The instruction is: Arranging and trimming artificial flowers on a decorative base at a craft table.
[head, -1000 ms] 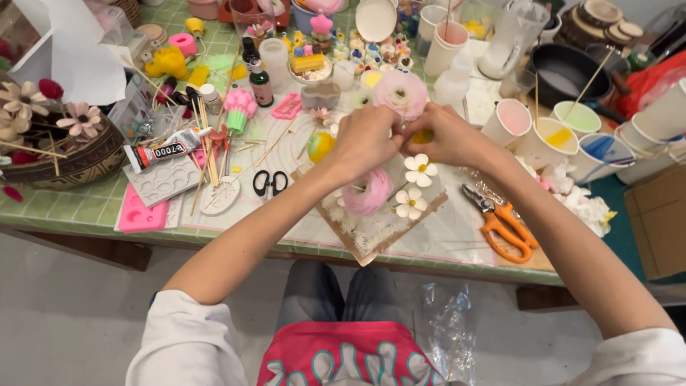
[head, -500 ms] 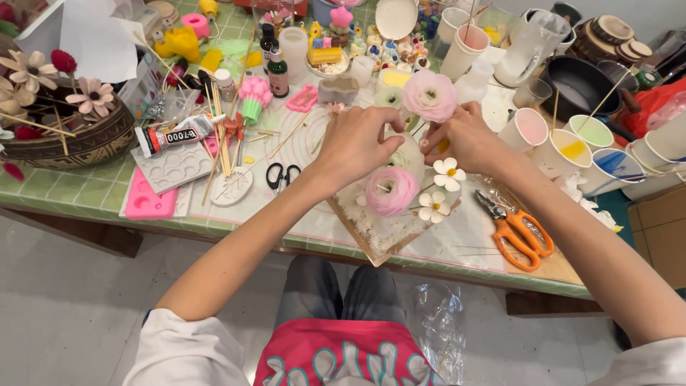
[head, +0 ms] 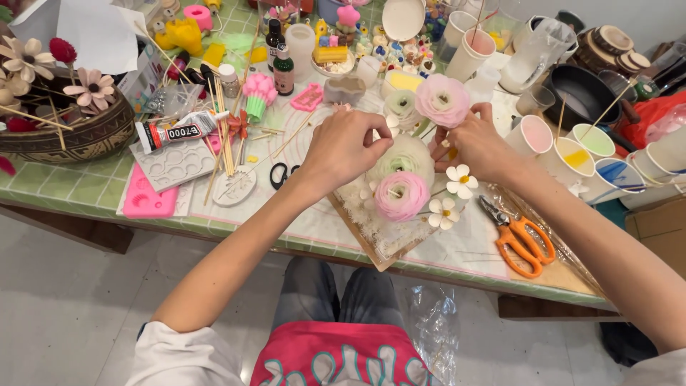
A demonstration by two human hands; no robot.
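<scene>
A green tiled table [head: 86, 187] fills the upper half of the frame, crowded with craft goods, and the work in hand sits at its centre on a small board [head: 371, 239] covered with white fluff. Judging from what lies there, the arrangement is well along: a pale green flower [head: 407, 156] and a pink flower [head: 400, 194] below it are already set on the board, with two small white daisies [head: 453, 194] just to their right. A third large bloom, the light pink flower [head: 443, 100], is raised above the others at upper centre and looks not yet fixed in place. The left hand [head: 343, 146] hovers at the left edge of the pale green flower with its fingers curled toward it; whether they pinch a petal or stem cannot be told. The right hand [head: 477, 146] sits just under the light pink flower, fingers drawn together as if on its stem, though the stem itself is hidden. To the far left, a dark woven basket [head: 71, 139] holds finished flowers on sticks. To the right, paper cups [head: 564, 154] of paint stand in a row. Orange scissors [head: 520, 239] lie at lower right of the board, untouched, and a glue tube [head: 179, 130] rests at left beside a pink mould [head: 148, 200].
</scene>
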